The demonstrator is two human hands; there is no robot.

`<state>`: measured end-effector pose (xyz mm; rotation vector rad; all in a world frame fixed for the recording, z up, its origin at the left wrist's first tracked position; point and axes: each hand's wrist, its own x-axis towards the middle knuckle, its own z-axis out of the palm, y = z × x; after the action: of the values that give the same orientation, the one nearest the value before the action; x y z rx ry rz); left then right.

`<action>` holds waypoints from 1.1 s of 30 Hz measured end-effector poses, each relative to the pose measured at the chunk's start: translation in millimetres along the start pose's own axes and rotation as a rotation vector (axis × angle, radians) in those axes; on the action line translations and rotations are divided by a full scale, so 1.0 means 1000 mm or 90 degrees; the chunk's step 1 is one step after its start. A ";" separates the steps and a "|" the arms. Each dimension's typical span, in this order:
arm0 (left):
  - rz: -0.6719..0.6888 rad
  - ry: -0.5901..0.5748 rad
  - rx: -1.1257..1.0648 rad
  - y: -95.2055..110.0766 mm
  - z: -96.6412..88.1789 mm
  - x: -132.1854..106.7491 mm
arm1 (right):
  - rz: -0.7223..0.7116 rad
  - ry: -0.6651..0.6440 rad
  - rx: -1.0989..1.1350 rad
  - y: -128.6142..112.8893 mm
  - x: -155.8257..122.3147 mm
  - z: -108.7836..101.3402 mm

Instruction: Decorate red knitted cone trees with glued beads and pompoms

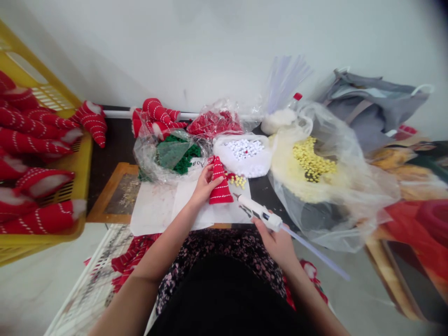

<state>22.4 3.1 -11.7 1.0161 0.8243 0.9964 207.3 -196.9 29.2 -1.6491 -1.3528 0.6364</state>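
My left hand [203,184] is closed around a red cone-shaped fabric hat [221,189] with white dashed stitching, held upright over white paper [154,205]. In my right hand [276,240] is a white glue gun [257,212], its nozzle close to the hat's lower right edge. A long translucent glue stick [315,252] sticks out of the gun's back end. Small yellow pompoms [238,181] lie on the paper just right of the hat. Behind them sits a white tray [241,165] with white pompoms [247,149].
Bags of green pompoms [178,154], red pompoms [217,123] and yellow pompoms [313,158] surround the paper. A yellow basket [86,186] on the left holds many red striped pieces. Spare glue sticks [285,81] stand at the wall. A grey bag [371,102] lies at right.
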 end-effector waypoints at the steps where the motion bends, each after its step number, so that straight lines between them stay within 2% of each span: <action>1: 0.000 0.001 -0.004 0.000 0.000 0.000 | 0.002 0.014 -0.007 0.000 0.001 -0.001; 4: -0.001 0.001 -0.011 0.001 0.002 0.000 | -0.008 0.030 0.017 -0.007 0.007 -0.002; 10: -0.014 0.041 0.001 0.000 0.003 0.000 | -0.036 -0.005 0.083 -0.021 0.022 0.011; 13: -0.009 0.037 0.001 0.001 0.003 -0.001 | -0.034 -0.016 0.093 -0.023 0.025 0.016; 17: 0.005 0.010 0.000 0.003 0.005 -0.003 | -0.030 -0.035 0.085 -0.021 0.026 0.016; 26: 0.016 0.008 0.008 0.001 0.004 -0.002 | -0.029 -0.039 0.044 -0.015 0.024 0.017; 33: 0.004 0.028 0.002 0.003 0.003 -0.003 | -0.034 -0.029 -0.059 0.003 0.017 0.004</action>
<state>23.7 0.3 -7.7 1.0033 0.8588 1.0264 209.9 -179.4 27.4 -1.6751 -1.4740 0.5895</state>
